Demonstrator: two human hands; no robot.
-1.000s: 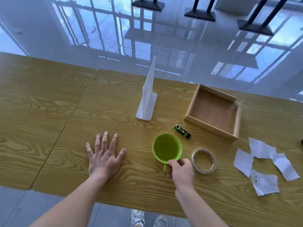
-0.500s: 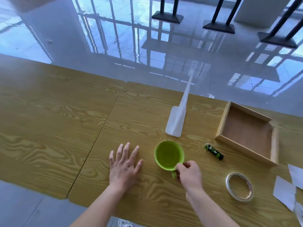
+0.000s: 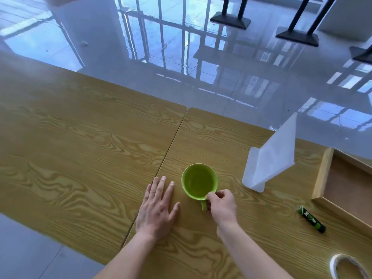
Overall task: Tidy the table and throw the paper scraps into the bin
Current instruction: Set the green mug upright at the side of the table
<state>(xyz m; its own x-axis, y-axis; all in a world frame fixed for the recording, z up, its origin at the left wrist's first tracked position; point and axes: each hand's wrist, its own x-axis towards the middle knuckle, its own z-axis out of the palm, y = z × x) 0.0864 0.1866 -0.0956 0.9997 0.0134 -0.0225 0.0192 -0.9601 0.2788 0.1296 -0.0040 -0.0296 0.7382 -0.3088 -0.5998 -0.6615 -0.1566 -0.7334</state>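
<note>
A green cup (image 3: pixel 198 181) stands upright on the wooden table (image 3: pixel 90 158), empty inside. My right hand (image 3: pixel 222 205) is closed on its handle at the near side. Flat on the table just left of the cup lies my left hand (image 3: pixel 157 208), fingers spread, holding nothing. No paper scraps or bin are in view at this moment.
A white folded sign stand (image 3: pixel 269 160) is upright to the cup's right. A shallow wooden tray (image 3: pixel 322 174) sits at the right edge, a small green tube (image 3: pixel 311 219) in front of it, a tape roll (image 3: pixel 349 267) at the bottom right. Glossy floor lies beyond the table.
My right hand has slid the cup leftward along the table, beside my left hand. The view has swung left, so the paper scraps have left the frame.
</note>
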